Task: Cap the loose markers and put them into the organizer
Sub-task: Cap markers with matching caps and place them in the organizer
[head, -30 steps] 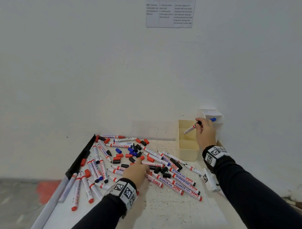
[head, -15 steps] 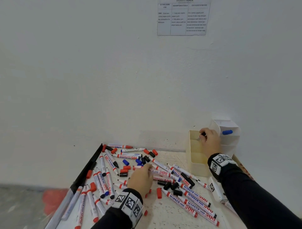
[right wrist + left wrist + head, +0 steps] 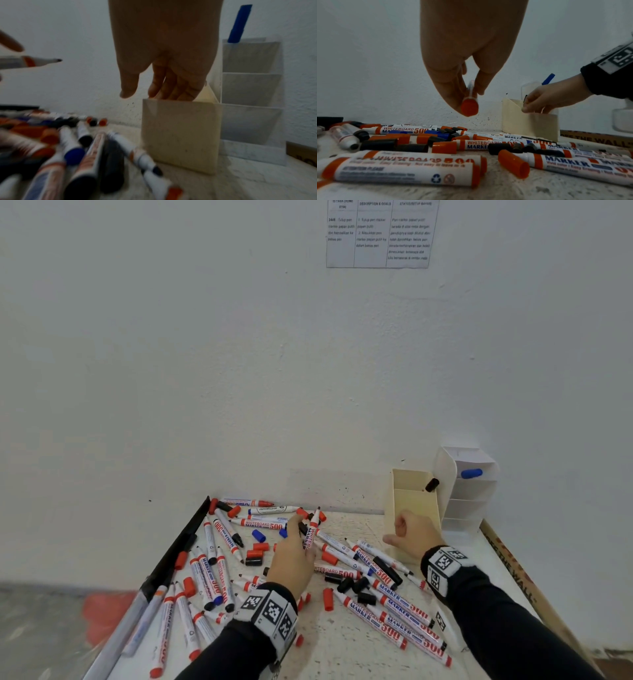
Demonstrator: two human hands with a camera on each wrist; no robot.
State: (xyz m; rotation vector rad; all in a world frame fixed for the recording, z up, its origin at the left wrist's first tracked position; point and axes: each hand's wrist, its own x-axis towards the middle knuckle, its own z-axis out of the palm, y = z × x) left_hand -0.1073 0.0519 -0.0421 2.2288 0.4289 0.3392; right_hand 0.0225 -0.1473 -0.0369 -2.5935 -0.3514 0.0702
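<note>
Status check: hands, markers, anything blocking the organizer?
Left hand pinches an uncapped marker above the pile. Right hand empty, beside the beige organizer. Black-capped marker inside. Loose caps and markers crowd the table; organizer unblocked.

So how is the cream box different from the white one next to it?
The cream organizer is lower, with open sections; the white organizer is taller, with stepped shelves. The cream one holds a black-capped marker, the white one a blue-capped marker. Both stand by the wall.
</note>
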